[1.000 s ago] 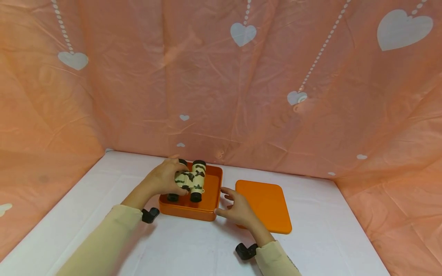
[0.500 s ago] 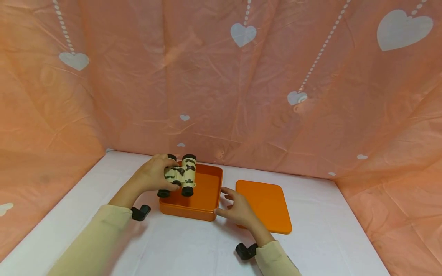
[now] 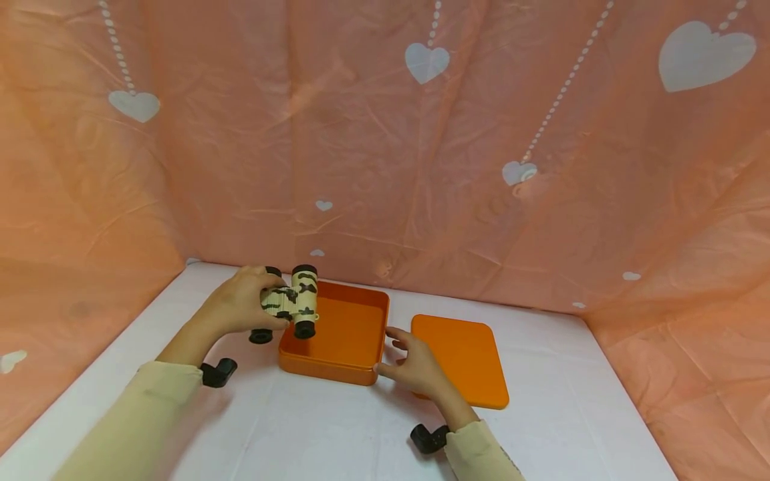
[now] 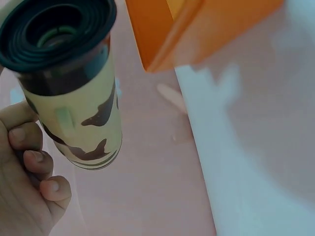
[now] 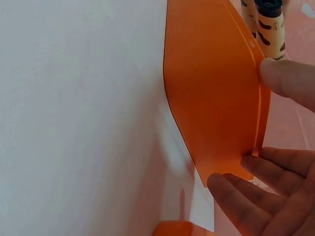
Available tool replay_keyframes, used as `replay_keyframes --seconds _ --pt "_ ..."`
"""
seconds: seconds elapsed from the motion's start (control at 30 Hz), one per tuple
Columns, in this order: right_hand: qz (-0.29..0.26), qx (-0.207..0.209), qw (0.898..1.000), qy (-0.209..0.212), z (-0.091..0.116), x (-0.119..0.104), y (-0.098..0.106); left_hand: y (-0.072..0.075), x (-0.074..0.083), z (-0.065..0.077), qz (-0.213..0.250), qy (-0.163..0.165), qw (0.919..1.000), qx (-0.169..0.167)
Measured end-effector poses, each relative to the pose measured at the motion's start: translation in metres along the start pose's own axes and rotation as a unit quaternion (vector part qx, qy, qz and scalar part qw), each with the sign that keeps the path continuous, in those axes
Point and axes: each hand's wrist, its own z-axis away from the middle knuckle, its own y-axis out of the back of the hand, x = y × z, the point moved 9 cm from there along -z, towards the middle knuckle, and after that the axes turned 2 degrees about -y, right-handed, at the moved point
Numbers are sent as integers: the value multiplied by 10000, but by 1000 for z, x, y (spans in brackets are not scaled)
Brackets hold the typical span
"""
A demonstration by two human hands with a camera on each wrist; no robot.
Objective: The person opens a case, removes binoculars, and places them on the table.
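My left hand (image 3: pixel 240 304) grips a pair of binoculars (image 3: pixel 305 297) in cream with dark camouflage blotches and black ends. It holds them raised, partly over the left side of an orange box (image 3: pixel 331 370). One barrel of the binoculars (image 4: pixel 81 118) fills the upper left of the left wrist view, with curled fingers (image 4: pixel 39 162) beside it. My right hand (image 3: pixel 418 364) touches the right wall of the box with thumb and fingers spread. In the right wrist view, its fingertips (image 5: pixel 216 182) rest along the box wall (image 5: pixel 211 93).
A flat orange lid (image 3: pixel 466 354) lies on the white-covered table (image 3: pixel 325 434), right of the box and partly behind my right hand. Pink cloth (image 3: pixel 373 147) with pale hearts hangs close behind and at both sides.
My left hand has lifted the binoculars up from inside the box and carried them leftward, baring more of the box's floor. My right hand has stayed at the box's right wall.
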Motion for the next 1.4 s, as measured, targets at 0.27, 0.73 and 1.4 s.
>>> replay_keyframes --seconds 0.27,0.73,1.4 --pt "-42 -7 10000 -60 0 1 1 6 -19 15 -106 80 9999 51" --pt "-16 3 10000 -62 -2 0 3 12 -48 35 -201 276 9993 156" --pt "-23 -39 10000 -27 0 1 0 -25 -79 53 -12 595 9982 -25"
